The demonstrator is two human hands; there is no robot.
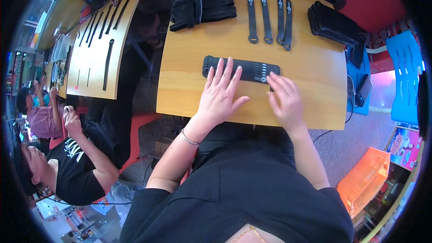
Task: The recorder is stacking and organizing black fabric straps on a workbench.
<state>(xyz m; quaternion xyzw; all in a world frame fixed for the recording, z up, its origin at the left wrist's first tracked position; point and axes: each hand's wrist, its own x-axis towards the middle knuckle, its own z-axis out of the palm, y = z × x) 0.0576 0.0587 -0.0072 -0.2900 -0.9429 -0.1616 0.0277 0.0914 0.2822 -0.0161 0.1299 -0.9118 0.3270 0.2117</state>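
Note:
Several dark straps (pixel 249 72) lie side by side in a flat, overlapping row across the table in front of me. Their slotted ends are at the left and their white-printed ends at the right. My left hand (pixel 220 92) rests on the row's middle, fingers spread and thumb out. At the right end, my right hand (pixel 285 99) has its fingertips by the straps' edge, fingers slightly bent and thumb apart. Whether it touches the last strap, I cannot tell. Farther back, several similar loose straps (pixel 267 18) lie lengthwise, slotted ends toward me.
Bundled black straps (pixel 216 11) sit at the back left of the wooden table (pixel 189 94). A stack of black straps (pixel 333 22) lies at the right. An orange crate (pixel 364 180) stands on the floor at right. A co-worker (pixel 81 153) sits left, beside another table (pixel 96 58) holding straps.

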